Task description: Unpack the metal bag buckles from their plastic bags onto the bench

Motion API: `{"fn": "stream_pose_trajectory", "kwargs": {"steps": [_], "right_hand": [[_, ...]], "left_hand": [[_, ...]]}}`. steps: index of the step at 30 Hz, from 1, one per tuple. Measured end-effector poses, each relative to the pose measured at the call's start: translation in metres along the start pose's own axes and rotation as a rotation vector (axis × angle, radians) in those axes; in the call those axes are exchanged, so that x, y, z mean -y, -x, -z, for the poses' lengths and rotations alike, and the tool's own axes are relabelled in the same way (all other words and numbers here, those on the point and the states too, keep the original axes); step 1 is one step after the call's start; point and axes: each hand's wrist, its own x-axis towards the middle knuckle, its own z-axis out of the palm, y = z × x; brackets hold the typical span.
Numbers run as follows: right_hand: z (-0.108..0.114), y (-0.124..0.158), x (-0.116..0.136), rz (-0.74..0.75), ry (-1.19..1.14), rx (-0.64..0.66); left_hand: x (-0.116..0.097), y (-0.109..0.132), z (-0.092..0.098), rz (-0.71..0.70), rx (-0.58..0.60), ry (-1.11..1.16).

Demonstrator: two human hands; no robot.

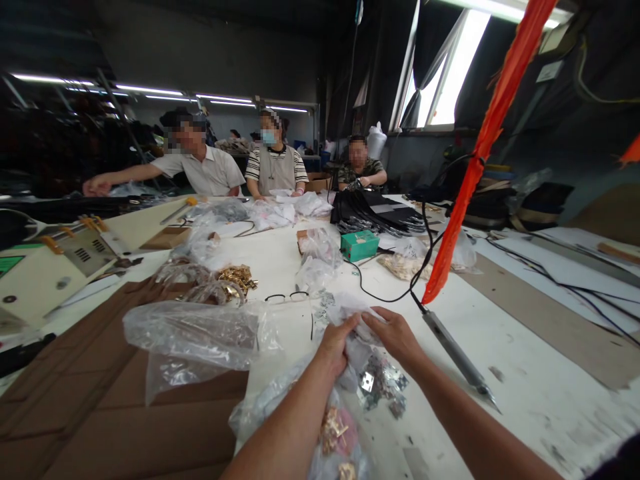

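Both my left hand (334,345) and my right hand (393,328) are closed on a thin whitish plastic bag (356,311), thumbs nearly meeting over it. What the bag contains, if anything, I cannot make out. Just below my hands lies a pile of small silver metal plates (383,385) with holes. Under my left forearm another clear bag shows gold-coloured metal fittings (334,427). Beyond the hands are a few more silver plates (326,300) and a pair of eyeglasses (287,297).
A pen-shaped electric tool (457,357) on a black cable lies to the right, below a hanging orange strip (473,173). Flattened brown cardboard (115,393) and a cream machine (55,273) are at left. A green box (359,245) stands farther back; several people sit across the table.
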Motion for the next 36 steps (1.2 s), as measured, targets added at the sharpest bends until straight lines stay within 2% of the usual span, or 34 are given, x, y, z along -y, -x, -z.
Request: {"fn": "stream_pose_trajectory", "kwargs": {"steps": [4,9,11,15,17,19,21,28,33,36], "right_hand": [[-0.001,-0.007,-0.001,-0.047,-0.277,-0.026],[0.018,-0.021,0.008,-0.114,-0.45,-0.149],[0.028,-0.026,0.014,-0.092,-0.459,-0.227],[0.048,-0.033,0.024,-0.043,-0.13,-0.303],[0.055,-0.036,0.025,-0.029,0.024,-0.387],[0.059,-0.038,0.024,-0.007,0.111,-0.46],[0.062,-0.041,0.022,-0.005,0.173,-0.477],[0.063,-0.043,0.023,0.007,0.163,-0.55],[0.06,-0.042,0.032,-0.026,0.282,-0.493],[0.063,-0.044,0.031,0.006,0.263,-0.523]], "left_hand": [[0.004,-0.001,0.0,-0.051,-0.031,-0.053],[0.012,-0.01,0.004,-0.058,-0.128,-0.128],[0.014,-0.014,0.006,-0.041,-0.16,-0.137],[0.015,-0.016,0.007,-0.01,-0.158,-0.15],[0.014,-0.015,0.007,0.001,-0.15,-0.166],[0.014,-0.014,0.006,0.006,-0.138,-0.18],[0.013,-0.013,0.005,0.007,-0.13,-0.188],[0.012,-0.012,0.005,0.022,-0.118,-0.201],[0.01,-0.011,0.003,0.028,-0.108,-0.201],[0.01,-0.01,0.003,0.03,-0.093,-0.199]]}}
